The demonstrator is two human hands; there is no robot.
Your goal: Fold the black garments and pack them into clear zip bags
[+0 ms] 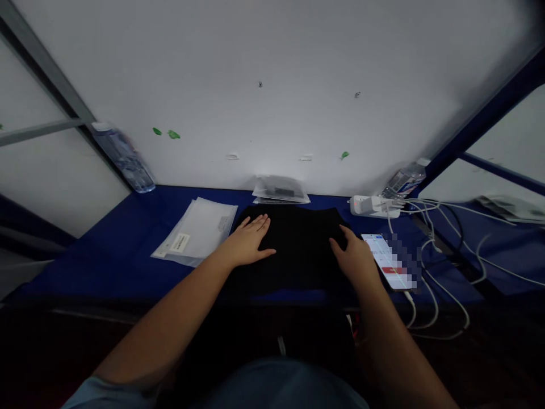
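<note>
- Cloth [298, 244] lies under both hands, so the step in hand seems to be flattening or squaring it (a judgement from the pose, as no motion shows).
- Left grip [247, 244] rests palm down on the left part of the cloth, its fingers reaching towards the far edge and its thumb spread well away from them; nothing is clamped in it.
- Right grip [355, 255] touches the right edge, with thumb and forefinger apart (the other fingers are mostly hidden), and shows no pinch on the fabric.
- Any further handling would, I judge, call for light, even pressure from both sides, or for a thumb slipped under an edge, without dragging the layers askew.
- As for looks, the cloth is plain black and lies low and broad, perhaps a folded garment; its far edge dips slightly between the corners. Folds and seams are too dark to make out, and the near edge melts into shadow.
- It sits in the middle of the blue tabletop [106, 238], close to the front edge, with clear pouches [196, 230] just beside it on the left (one bears a pale label).
- Behind it, a packet [281, 190] lies near the wall [255, 51].
- To the right, a lit phone [385, 258] lies close to the right grip, with a cable [414, 309] at its near end; loose fabric could nudge either one (my guess at the main risk).
</note>
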